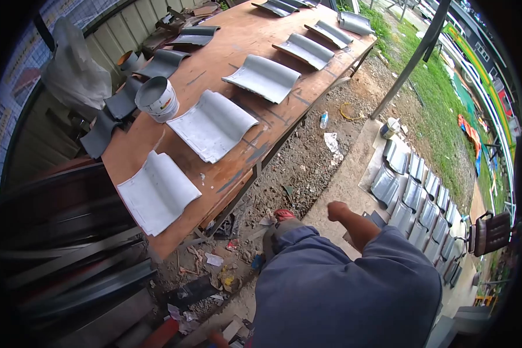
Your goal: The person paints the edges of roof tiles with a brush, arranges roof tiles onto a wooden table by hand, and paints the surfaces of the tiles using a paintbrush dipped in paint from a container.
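My right hand [334, 211] is curled into a fist over the concrete strip, with nothing visible in it. It is nearest to the rows of glossy grey roof tiles [412, 194] on the ground. At the bottom edge, part of my left hand [217, 339] shows beside my blue shirt, low over the debris; its fingers cannot be made out. Pale grey curved tiles [213, 126] lie spaced along the wooden table [197, 75], away from both hands. A white paint bucket [158, 100] with grey contents stands among them.
Dark grey tiles [122, 98] line the table's far edge. A metal post [412, 61] rises beside the concrete strip. Rubble, a plastic bottle [324, 120] and litter lie below the table. A paint can [390, 128] and a brown chair [489, 233] stand right. Long metal pieces [81, 261] are stacked left.
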Action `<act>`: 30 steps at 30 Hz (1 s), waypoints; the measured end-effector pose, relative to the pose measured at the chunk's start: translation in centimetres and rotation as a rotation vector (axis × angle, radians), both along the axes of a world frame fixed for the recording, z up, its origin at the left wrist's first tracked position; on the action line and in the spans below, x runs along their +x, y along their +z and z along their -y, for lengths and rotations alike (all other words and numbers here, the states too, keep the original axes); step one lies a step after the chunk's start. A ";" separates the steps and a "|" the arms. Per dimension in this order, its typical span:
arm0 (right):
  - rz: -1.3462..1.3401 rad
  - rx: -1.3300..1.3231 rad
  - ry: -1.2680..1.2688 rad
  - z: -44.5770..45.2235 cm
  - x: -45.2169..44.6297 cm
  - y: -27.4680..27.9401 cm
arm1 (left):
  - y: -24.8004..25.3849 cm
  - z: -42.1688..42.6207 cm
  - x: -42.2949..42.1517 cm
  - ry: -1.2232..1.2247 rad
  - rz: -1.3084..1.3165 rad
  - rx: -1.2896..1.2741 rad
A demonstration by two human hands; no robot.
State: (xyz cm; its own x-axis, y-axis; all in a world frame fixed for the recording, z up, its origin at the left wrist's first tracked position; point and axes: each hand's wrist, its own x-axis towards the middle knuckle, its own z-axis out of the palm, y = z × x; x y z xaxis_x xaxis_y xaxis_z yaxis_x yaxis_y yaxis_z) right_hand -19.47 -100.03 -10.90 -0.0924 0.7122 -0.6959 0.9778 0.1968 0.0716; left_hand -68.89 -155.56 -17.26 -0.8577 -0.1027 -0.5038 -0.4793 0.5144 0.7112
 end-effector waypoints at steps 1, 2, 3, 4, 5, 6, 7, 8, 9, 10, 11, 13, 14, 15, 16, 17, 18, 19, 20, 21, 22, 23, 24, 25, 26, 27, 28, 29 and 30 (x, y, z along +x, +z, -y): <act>0.033 -0.011 -0.183 1.5 4.4 -1.6 | -0.3 -1.7 -0.6 -0.045 0.012 0.026; 0.021 0.000 -0.317 3.5 7.8 -1.6 | -0.7 -4.0 -0.9 -0.105 0.047 0.041; 0.014 -0.032 -0.370 5.1 10.8 -2.4 | -1.1 -6.6 -0.8 -0.174 0.097 0.060; 0.005 -0.061 -0.426 6.7 13.4 -3.3 | -1.7 -9.6 -0.2 -0.250 0.156 0.082; -0.003 -0.058 -0.448 8.0 15.2 -3.7 | -2.6 -13.3 0.8 -0.367 0.246 0.086; -0.014 -0.046 -0.505 9.4 16.6 -3.9 | -7.3 -15.9 0.5 -0.568 0.245 0.045; -0.029 -0.042 -0.561 11.0 17.3 -4.2 | -7.7 -19.7 2.3 -0.680 0.336 0.066; -0.042 -0.052 -0.507 12.1 17.9 -4.5 | -7.9 -23.4 3.5 -1.010 0.241 -0.093; -0.086 -0.062 -0.471 13.6 18.6 -5.8 | -5.1 -27.9 6.8 -1.204 0.059 -0.185; -0.126 -0.064 -0.425 14.5 19.7 -7.1 | -7.5 -31.8 7.7 -1.388 0.057 -0.105; -0.204 -0.130 -0.446 14.7 19.8 -6.2 | -5.6 -36.0 10.7 -1.437 0.015 -0.085; -0.398 -0.205 -0.516 16.0 21.5 -7.9 | -1.8 -44.4 15.7 -1.578 0.044 -0.185; -0.408 -0.139 -0.581 15.9 21.5 -6.5 | -1.2 -47.0 17.7 -1.581 -0.023 -0.108; -0.434 -0.129 -0.729 15.5 22.3 -6.4 | -0.8 -50.2 20.0 -1.572 -0.099 -0.022; -0.401 -0.131 -0.783 15.0 23.4 -7.0 | 0.4 -53.2 22.2 -1.568 -0.058 -0.008; -0.394 -0.051 -0.767 15.7 25.1 -8.7 | 2.1 -55.8 24.3 -1.556 -0.015 0.004; -0.396 0.026 -0.747 15.0 26.9 -10.2 | 3.5 -58.4 26.2 -1.560 0.009 0.020; -0.508 -0.019 -0.922 13.2 28.0 -8.9 | 4.5 -60.7 27.8 -1.569 0.034 0.031; -0.613 -0.072 -1.112 12.3 29.2 -7.8 | 3.6 -62.7 29.0 -1.545 -0.007 0.035; -0.613 -0.089 -1.212 10.8 30.2 -6.5 | 2.6 -64.6 29.9 -1.536 -0.045 0.036; -0.602 -0.111 -1.193 10.0 32.0 -6.9 | 3.4 -66.4 30.9 -1.509 -0.047 0.043; -0.639 -0.109 -1.262 9.9 35.2 -9.5 | 4.5 -68.3 32.0 -1.487 -0.046 0.058; -0.674 -0.100 -1.330 9.5 38.4 -11.6 | 5.6 -69.7 32.8 -1.465 -0.086 0.081; -0.657 -0.089 -1.285 8.4 41.1 -12.7 | 6.4 -70.7 33.2 -1.441 -0.126 0.106; -0.666 -0.067 -1.315 6.2 42.2 -10.7 | 6.2 -71.4 33.4 -1.420 -0.113 0.114; -0.726 0.003 -1.350 4.9 44.3 -11.1 | 5.9 -72.2 33.2 -1.393 -0.179 0.093; -0.793 0.070 -1.387 3.3 45.4 -10.9 | 6.2 -73.2 33.0 -1.367 -0.248 0.069; -0.778 0.117 -1.345 1.6 46.9 -10.6 | 6.4 -74.0 32.8 -1.353 -0.244 0.069; -0.778 0.110 -1.333 -0.1 48.1 -11.1 | 7.6 -74.7 32.4 -1.314 -0.264 0.045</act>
State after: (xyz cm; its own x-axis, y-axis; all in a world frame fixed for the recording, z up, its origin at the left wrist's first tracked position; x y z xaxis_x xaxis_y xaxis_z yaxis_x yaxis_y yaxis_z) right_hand 28.59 -99.97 -22.02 0.3274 0.6130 -0.7191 0.2361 -0.7900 -0.5659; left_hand -36.46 -80.85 -9.67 -0.3780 0.8791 -0.2904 0.5022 0.4582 0.7334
